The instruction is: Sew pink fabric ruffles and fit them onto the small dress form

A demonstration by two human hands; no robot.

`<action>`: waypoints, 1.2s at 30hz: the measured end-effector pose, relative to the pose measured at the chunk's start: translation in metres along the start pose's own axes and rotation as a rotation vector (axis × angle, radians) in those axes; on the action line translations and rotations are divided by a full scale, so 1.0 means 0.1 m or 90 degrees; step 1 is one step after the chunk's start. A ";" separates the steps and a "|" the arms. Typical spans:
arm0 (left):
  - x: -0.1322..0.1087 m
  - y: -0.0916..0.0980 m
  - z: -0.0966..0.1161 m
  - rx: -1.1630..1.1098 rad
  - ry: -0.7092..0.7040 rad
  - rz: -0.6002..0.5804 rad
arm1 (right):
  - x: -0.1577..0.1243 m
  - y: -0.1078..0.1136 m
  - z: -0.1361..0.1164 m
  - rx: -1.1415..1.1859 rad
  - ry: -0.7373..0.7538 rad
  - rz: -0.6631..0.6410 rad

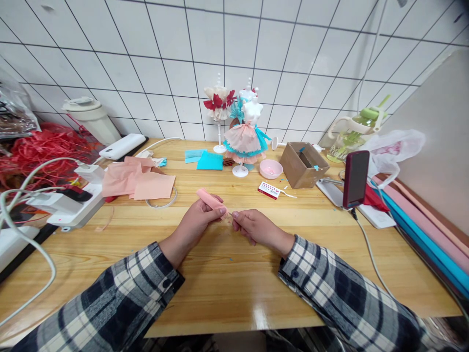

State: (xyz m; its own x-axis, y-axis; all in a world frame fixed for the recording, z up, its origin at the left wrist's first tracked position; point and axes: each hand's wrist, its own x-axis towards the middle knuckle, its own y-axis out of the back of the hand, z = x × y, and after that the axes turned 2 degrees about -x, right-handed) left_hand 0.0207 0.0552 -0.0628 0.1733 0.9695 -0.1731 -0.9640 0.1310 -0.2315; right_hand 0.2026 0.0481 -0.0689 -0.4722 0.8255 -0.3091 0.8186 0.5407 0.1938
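Note:
My left hand (200, 215) is closed around a rolled or folded strip of pink crepe paper (208, 199), its thumb pressing near the lower end. Close by on the right, my right hand (252, 225) pinches a thin, dark metal tool (230, 213) whose tip meets that end of the paper; most of the tool is hidden by the fingers, so its kind is unclear. Small pink scraps lie below the tip. Farther back stands a white mini dress form (252, 110) in a pink and blue crepe paper skirt (244, 139).
Pink paper sheets (154, 187) lie left, beside a power strip (78, 210) with cables. Blue paper (210, 161), a pink bowl (271, 169), a red-and-white card (268, 190) and a cardboard box (304, 166) sit behind the hands. A phone (356, 179) stands upright at right.

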 end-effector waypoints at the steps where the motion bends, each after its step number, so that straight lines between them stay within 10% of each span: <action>1: 0.00 0.00 0.00 0.001 -0.001 -0.002 | 0.00 0.00 0.00 0.000 -0.001 -0.001; 36: 0.03 0.03 -0.01 0.019 -0.029 -0.038 | 0.00 -0.02 -0.01 -0.001 0.016 0.021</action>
State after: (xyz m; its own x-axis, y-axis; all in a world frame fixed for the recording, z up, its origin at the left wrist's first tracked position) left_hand 0.0188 0.0584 -0.0654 0.2217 0.9682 -0.1159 -0.9579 0.1940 -0.2117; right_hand 0.2007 0.0469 -0.0687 -0.4527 0.8470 -0.2787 0.8335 0.5130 0.2052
